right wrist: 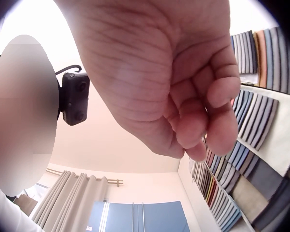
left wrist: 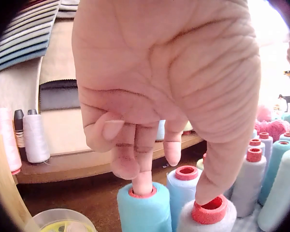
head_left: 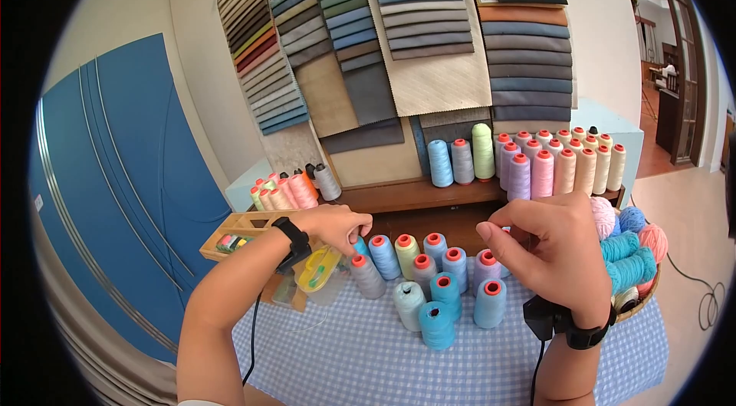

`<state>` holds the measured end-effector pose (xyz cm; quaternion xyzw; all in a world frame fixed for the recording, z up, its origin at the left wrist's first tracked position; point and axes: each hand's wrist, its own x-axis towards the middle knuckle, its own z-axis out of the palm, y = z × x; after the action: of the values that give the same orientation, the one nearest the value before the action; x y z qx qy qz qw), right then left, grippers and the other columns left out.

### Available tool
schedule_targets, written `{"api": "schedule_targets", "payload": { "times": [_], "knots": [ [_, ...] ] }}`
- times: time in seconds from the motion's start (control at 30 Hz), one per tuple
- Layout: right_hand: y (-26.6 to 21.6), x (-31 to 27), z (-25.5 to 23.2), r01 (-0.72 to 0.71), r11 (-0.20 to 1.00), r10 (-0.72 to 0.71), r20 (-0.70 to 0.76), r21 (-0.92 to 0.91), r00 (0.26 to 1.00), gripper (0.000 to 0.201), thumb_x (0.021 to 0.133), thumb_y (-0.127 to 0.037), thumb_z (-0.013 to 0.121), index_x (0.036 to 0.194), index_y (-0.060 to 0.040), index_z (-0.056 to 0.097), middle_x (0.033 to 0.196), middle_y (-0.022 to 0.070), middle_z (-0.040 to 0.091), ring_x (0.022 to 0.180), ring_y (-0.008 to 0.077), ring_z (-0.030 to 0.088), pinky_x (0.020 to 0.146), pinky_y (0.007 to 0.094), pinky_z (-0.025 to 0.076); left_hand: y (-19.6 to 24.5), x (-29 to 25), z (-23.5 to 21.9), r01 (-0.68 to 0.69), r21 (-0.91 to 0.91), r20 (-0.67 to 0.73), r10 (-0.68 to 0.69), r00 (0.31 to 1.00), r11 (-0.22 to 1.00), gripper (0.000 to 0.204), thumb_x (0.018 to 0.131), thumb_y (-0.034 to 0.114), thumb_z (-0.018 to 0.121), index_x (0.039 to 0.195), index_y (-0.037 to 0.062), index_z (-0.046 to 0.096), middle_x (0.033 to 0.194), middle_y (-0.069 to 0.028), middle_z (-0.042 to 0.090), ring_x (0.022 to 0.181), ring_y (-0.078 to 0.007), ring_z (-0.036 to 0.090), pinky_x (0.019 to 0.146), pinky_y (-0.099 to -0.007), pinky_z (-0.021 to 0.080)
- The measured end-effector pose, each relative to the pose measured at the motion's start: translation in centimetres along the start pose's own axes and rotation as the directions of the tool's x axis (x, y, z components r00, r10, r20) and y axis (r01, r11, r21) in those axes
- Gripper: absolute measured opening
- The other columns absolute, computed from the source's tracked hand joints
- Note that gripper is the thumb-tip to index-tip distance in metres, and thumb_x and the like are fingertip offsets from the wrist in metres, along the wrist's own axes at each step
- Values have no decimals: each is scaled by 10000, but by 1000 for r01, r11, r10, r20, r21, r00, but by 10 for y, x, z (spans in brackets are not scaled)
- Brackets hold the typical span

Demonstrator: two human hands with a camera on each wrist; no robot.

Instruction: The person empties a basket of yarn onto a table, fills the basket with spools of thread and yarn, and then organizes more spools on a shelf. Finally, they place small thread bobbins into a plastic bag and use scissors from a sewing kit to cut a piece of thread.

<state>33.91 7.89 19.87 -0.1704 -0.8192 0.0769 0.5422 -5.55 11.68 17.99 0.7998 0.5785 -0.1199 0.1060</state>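
My left hand [head_left: 336,226] reaches down over the left end of a group of thread cones. One finger dips into the red-rimmed top of a turquoise thread cone [left wrist: 145,210] in the left wrist view, while the thumb lies at the rim of a grey thread cone [left wrist: 208,221]. Both cones stand upright side by side, with a blue thread cone [head_left: 384,257] beside them. My right hand [head_left: 548,253] is raised above the right side of the table, fingers loosely bent; nothing shows in it in the right wrist view.
More cones, such as a teal one [head_left: 437,325], stand on the checked tablecloth [head_left: 337,352]. A wooden shelf [head_left: 414,195] behind bears further cones. On the left are a clear tub [head_left: 320,268] and a wooden tray [head_left: 218,236]; on the right, a yarn basket [head_left: 644,300].
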Motion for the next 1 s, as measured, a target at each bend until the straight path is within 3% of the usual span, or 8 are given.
{"api": "schedule_targets", "payload": {
  "times": [0.2,0.33,0.43,0.5,0.67,0.87,0.93,1.0],
  "knots": [
    [4,-1,-3,-2,1000,1,-32,-4,999,158,828,-118,764,722,-28,690,534,82,597,441,207,581,451,303,431,-5,-2,-19,2,36,-35,-1,999,999,335,838,280,773,1009,45,606,844,-81,756,759,-226,716,678,-344,533],
    [12,-2,-12,-151,988,154,-199,31,968,145,854,-86,752,747,-3,701,490,28,542,412,85,484,430,254,346,4,13,-45,17,114,-148,0,989,993,264,874,252,722,1026,59,622,842,-66,745,808,-249,708,710,-361,529],
    [18,0,-16,-235,951,298,-394,202,869,203,898,-87,731,731,17,682,504,-30,526,456,6,409,435,222,267,6,42,-64,26,185,-246,20,969,982,303,861,262,707,1090,82,627,963,-91,726,914,-298,689,791,-412,530],
    [16,0,-18,-247,944,319,-409,219,855,203,899,-85,732,731,20,682,506,-34,525,461,2,409,436,218,266,8,69,-75,-6,249,-314,87,945,968,324,855,262,698,1121,91,626,1027,-97,716,970,-310,679,823,-428,528],
    [20,-1,-23,-251,944,319,-410,212,854,178,888,-76,737,742,19,695,503,-40,514,460,-1,412,433,212,264,26,135,-92,61,161,-510,30,859,985,507,842,223,658,1334,136,569,1238,-124,629,1182,-326,594,969,-450,498],
    [27,-4,-34,-235,942,320,-430,241,844,166,865,-84,747,729,-1,698,465,-23,488,419,25,408,424,228,275,31,193,-93,91,117,-437,-31,899,989,726,818,221,685,1500,240,437,1256,-202,573,1186,-387,574,1010,-432,482],
    [27,-7,-40,-238,957,283,-337,169,898,167,928,-81,724,837,56,693,638,-13,620,503,3,500,452,179,336,30,207,-91,162,101,-382,-112,917,982,758,807,241,681,1514,306,414,1375,-214,514,1237,-389,574,1002,-452,501],
    [27,-6,-41,-251,951,299,-341,179,891,161,924,-76,726,829,50,699,637,-14,629,514,1,510,463,178,333,28,216,-92,158,89,-386,-112,916,983,742,804,256,689,1501,314,438,1371,-242,504,1207,-401,589,990,-444,506]
  ]
}}
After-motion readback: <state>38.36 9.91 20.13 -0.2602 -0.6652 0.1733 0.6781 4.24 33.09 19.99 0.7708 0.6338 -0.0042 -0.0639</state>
